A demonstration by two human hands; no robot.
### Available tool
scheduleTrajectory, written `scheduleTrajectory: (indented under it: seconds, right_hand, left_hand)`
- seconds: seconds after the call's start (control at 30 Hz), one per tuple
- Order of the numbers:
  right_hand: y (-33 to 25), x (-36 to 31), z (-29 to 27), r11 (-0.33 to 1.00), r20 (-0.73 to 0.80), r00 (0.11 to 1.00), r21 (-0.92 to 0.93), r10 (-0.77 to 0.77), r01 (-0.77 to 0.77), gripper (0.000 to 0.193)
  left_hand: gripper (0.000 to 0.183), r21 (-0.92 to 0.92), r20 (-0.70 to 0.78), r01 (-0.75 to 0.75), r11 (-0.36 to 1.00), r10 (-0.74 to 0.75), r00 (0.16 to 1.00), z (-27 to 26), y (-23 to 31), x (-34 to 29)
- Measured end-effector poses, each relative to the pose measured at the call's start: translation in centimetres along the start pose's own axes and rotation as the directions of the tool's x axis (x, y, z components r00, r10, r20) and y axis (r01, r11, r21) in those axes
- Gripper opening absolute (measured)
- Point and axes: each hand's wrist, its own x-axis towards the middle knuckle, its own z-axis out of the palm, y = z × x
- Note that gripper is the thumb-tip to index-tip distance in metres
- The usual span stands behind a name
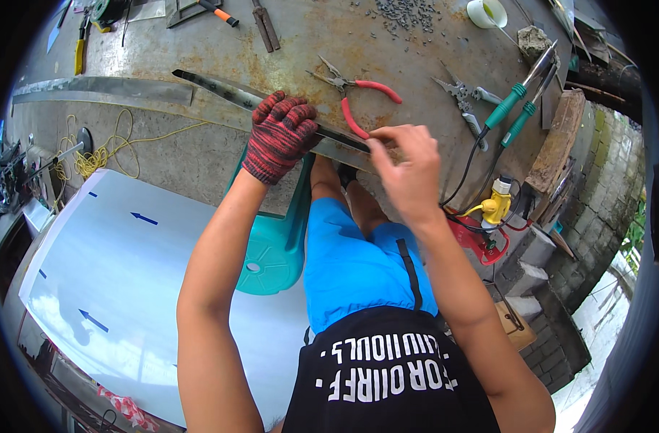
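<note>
The left hand [280, 136], in a red-and-black knit glove, is curled down over a long dark metal strip [221, 89] lying along the near edge of the rusty steel tabletop [300, 43], pressing it flat. The bare right hand [409, 162] has its fingertips pressed together, pinching the strip's end just beside the glove. Near the tabletop's right edge lie green-handled tongs [520, 101]. Red-handled pliers [358, 97] rest just behind the hands, and a wire stripper [465, 97] lies to their right.
</note>
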Motion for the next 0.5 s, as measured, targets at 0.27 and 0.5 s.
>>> scheduleTrajectory:
  seconds: [0.27, 0.5]
  right_hand:
    - [9.0, 6.2, -9.6, 0.870, -0.364, 0.826, 0.410, 0.431, -0.274, 0.028]
    - [11.7, 10.6, -9.5, 0.646, -0.241, 0.751, 0.700, 0.615, -0.305, 0.044]
  left_hand:
    - [0.032, -0.003, 0.000, 0.001, 1.000, -0.001, 1.000, 0.4, 0.2, 0.2]
    - [0.034, 0.005, 0.053, 0.019, 1.000, -0.019, 0.998, -0.2, -0.1, -0.7]
